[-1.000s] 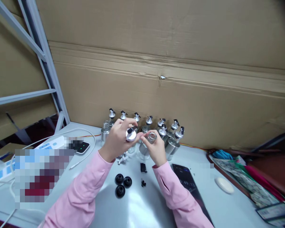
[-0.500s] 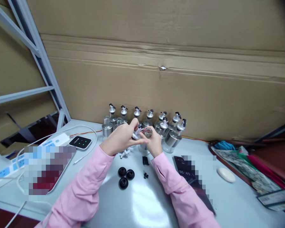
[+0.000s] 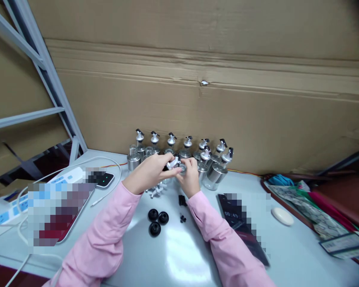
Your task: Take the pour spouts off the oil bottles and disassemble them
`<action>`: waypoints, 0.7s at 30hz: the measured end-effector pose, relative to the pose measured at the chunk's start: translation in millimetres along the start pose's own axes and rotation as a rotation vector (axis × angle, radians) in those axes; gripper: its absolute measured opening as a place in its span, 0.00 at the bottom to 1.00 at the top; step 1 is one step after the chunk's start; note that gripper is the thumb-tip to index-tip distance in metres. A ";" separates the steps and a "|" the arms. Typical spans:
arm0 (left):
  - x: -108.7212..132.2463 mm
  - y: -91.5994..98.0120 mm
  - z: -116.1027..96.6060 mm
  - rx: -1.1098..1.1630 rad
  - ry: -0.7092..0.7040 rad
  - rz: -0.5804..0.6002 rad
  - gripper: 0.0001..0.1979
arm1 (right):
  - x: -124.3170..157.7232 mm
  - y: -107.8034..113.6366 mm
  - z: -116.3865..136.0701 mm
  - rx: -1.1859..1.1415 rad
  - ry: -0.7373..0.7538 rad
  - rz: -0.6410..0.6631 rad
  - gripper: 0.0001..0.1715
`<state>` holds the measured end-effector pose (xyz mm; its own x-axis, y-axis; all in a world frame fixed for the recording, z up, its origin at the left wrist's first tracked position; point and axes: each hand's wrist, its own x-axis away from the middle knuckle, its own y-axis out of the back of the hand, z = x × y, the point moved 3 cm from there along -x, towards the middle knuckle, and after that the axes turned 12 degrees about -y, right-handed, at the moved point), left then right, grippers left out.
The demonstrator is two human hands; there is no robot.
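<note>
My left hand (image 3: 157, 166) pinches a silver pourer spout (image 3: 173, 162), which is tilted to the right. Right beside it, my right hand (image 3: 190, 177) has its fingers around the neck of a glass bottle (image 3: 183, 168); the bottle's body is mostly hidden behind the hands. Under my left hand lie several small silver pieces (image 3: 156, 192). Three round black stoppers (image 3: 163, 217) are grouped on the table in front of my hands. Near my right sleeve are black lever pieces (image 3: 182, 200) and a cluster of tiny black parts (image 3: 183, 219).
Several bottles (image 3: 217, 173) with silver spouts and black flaps stand along the cardboard wall (image 3: 197, 115). Bottles without spouts (image 3: 133, 159) stand at the row's left. A power strip (image 3: 62, 179), cable and devices lie left. A phone (image 3: 236, 223), white oval object (image 3: 283, 216) and bag (image 3: 341, 191) lie right.
The silver spout in my left hand has tipped from nearly upright toward the right. My right hand's fingers have shifted on the bottle neck. The view has shifted slightly.
</note>
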<state>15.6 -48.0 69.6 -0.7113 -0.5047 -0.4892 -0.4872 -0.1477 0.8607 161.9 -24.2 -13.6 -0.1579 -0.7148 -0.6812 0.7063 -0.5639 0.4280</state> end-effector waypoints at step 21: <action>1.4 -3.1 19.0 0.015 -0.015 0.014 0.10 | -8.8 19.6 3.6 0.361 0.040 -0.125 0.10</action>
<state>6.5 -32.1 63.6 -0.7257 -0.4934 -0.4795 -0.4848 -0.1279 0.8652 174.6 -30.4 2.9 -0.1954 -0.6183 -0.7613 0.3933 -0.7605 0.5167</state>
